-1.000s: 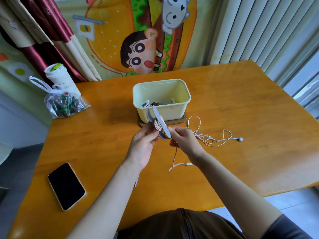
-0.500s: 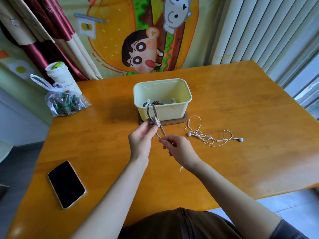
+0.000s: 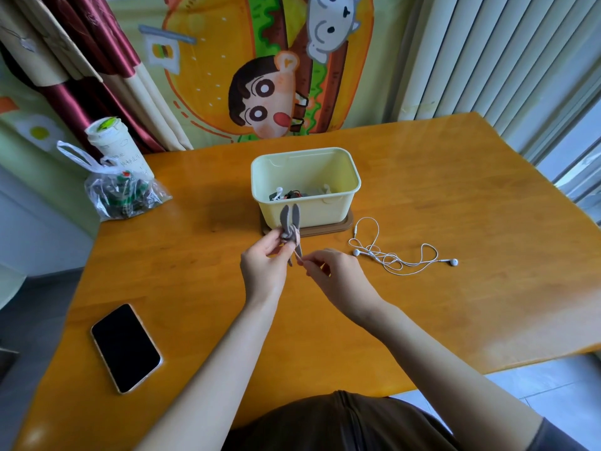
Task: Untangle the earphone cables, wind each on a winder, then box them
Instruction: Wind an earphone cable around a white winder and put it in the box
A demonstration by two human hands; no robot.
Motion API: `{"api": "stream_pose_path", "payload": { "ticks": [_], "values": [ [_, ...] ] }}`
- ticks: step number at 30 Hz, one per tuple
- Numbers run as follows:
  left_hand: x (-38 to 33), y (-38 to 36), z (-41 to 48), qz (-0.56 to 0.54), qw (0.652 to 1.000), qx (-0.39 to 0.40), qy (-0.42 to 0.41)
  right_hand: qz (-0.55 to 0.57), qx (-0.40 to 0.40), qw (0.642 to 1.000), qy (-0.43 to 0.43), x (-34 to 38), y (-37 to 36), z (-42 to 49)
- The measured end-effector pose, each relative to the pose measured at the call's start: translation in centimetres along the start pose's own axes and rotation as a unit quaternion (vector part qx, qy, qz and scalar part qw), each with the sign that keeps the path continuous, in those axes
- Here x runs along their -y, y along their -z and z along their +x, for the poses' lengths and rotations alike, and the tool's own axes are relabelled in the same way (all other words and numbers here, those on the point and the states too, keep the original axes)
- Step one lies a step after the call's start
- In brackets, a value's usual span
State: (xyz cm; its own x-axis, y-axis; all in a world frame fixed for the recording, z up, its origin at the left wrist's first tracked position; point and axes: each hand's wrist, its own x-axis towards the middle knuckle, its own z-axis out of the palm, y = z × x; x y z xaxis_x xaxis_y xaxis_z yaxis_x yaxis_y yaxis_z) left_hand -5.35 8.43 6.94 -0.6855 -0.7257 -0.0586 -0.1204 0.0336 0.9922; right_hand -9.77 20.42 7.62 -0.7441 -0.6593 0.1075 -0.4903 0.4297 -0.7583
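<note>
Fingers [image 3: 270,244] of the left hand [image 3: 263,268] curl round the middle of a grey winder [image 3: 290,219], holding it upright above the middle of the desk [image 3: 455,196], just in front of the box [image 3: 325,211]. The winder's two long prongs point up and overlap the box's near wall in this view. A pinkish cable [image 3: 288,235] is wrapped round its waist. The right hand [image 3: 340,281] sits just beside the left. Its thumb and forefinger are closed in a pinch on the thin loose end of that cable, close under the winder, and its other fingers are loosely bent.

The cream box stands open on a brown base [image 3: 345,224], toward the far edge of the desk. A small heap of dark and white wound earphones [image 3: 291,194] lies in its bottom. White earphones [image 3: 401,257] lie in a loose tangle on the wood to the right of the box, between the hands and the right edge, touched by neither hand.

A black phone [image 3: 125,348] lies flat near the left edge. At the far left corner a clear plastic bag [image 3: 125,195] rests against a lidded paper cup [image 3: 113,148].
</note>
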Motion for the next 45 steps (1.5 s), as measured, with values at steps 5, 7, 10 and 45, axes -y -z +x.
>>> {"api": "stream_pose_path", "payload": {
  "ticks": [5,7,10,45],
  "values": [
    [1.2,1.2,0.5,0.191,0.976,0.026,-0.098,-0.015,-0.002,1.000,0.005,-0.3,1.0,0.4],
    [1.5,1.6,0.6,0.242,0.963,0.044,-0.107,-0.020,0.000,1.000,0.007,-0.6,1.7,0.6],
    [1.6,1.8,0.4,0.254,0.955,0.109,-0.106,-0.035,-0.017,0.999,0.008,-1.0,2.9,1.2],
    [-0.9,0.8,1.0,-0.338,0.919,0.137,0.151,0.230,0.054,0.960,-0.153,-1.2,0.2,0.8]
  ]
}}
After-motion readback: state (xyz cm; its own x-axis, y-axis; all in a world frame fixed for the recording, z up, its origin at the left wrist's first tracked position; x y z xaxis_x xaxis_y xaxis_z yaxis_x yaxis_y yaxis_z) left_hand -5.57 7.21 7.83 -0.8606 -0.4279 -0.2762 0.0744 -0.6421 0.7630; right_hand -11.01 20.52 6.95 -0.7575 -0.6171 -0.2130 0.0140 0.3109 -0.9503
